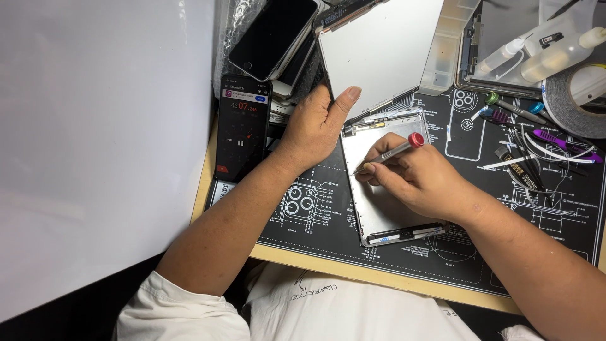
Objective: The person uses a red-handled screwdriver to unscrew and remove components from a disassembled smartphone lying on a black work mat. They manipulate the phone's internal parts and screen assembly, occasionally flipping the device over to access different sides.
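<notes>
Work in hand: a small tablet rear housing [385, 189], silver metal, lies face-up on the black repair mat [315, 215], which sits on a wooden bench top [353, 268]. The housing is already stripped; its inner pan shows bare metal, with only thin strips and small fittings along the top and bottom edges. No screen or board is seen in it.

Left hand [315, 126]: the palm rests at the upper left corner of the housing, the fingers curled around the edge of a second, larger silver tablet back [379, 50] that leans above it. The hand grips that edge while bracing the work.

Right hand [416, 180]: closed in a pen grip around a precision screwdriver [391, 151] with a silver shaft and red cap. The tip rests at the left inner edge of the housing, near the upper corner.

Judgement on progress: disassembly appears largely complete. What remains looks like fine work at the frame edge, a screw or residue at the tip; the point of contact is too small to tell which.

Surroundings: a phone showing a running timer [243, 126] stands left of the hands. Dark phones [271, 38] lie above it. Spare drivers and tweezers [517, 120], a tape roll [577, 95] and squeeze bottles [536, 53] lie at the right.
</notes>
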